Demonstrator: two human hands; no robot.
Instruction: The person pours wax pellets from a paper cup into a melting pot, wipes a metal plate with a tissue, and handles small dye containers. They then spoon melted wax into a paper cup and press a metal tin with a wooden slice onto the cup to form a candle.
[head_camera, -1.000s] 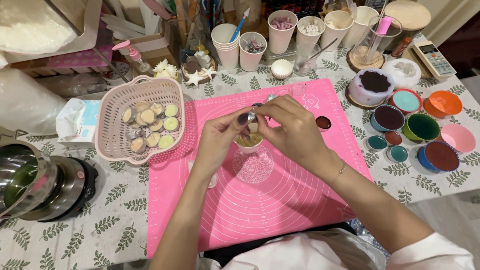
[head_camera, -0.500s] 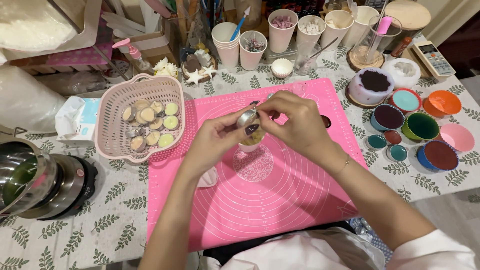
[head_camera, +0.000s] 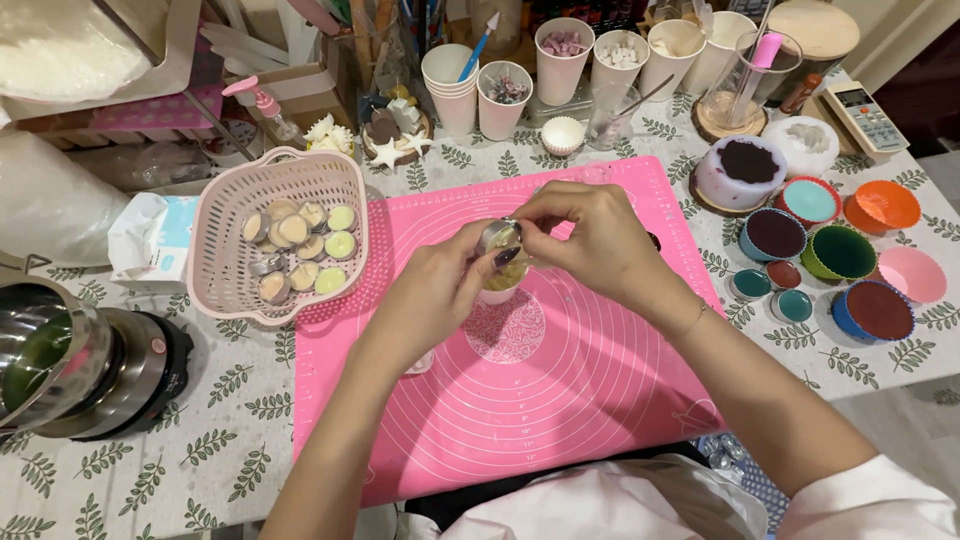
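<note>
At the far left edge of the frame sit two steel pots, and just above them lies a white and blue tissue pack on the leaf-printed tablecloth. Right of that stands one pink slotted basket holding about ten small round discs, some cream, some pale green. Across the middle lies one pink silicone mat printed with ringed circles. Above its centre the left hand grips a small round metal cup with yellowish filling, its fingers closed around it, while the right hand pinches at the cup's upper rim with fingertips together. Along the upper middle stand six pale paper cups, one of them a stack, one with a blue brush. Toward the upper right rests a white remote control. On the right sits a cluster of about nine round silicone moulds in teal, green, orange, pink, blue and purple.
</note>
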